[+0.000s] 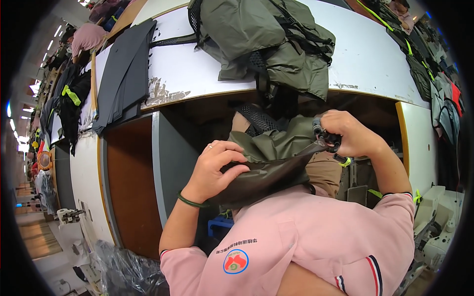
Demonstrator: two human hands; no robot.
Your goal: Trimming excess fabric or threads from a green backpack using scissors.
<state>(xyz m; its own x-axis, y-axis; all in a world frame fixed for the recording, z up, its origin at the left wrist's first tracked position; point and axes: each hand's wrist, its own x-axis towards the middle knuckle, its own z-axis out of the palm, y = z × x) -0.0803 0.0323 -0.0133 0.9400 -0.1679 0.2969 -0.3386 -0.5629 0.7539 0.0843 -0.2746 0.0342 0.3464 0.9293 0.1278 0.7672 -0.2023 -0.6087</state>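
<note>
An olive-green thin fabric bag piece (269, 170) lies spread across my lap, with black mesh (256, 120) at its far side. My left hand (219, 167) is closed on its left edge, thumb and fingers pinching the cloth. My right hand (348, 130) is at the right end of the cloth, fingers curled round a small black-and-grey object (326, 135) whose kind I cannot make out. The cloth's right corner is drawn up against that object. Just below hangs a short black piece with a yellow-green band (343, 161).
A white worktable (370, 54) with a worn edge stands in front, bearing a heap of olive bags (276, 44). Dark grey flat panels (126, 69) overhang at left. Open shelving (133, 172) lies below. White sewing machines (439, 232) stand right; clear plastic (128, 271) lies lower left.
</note>
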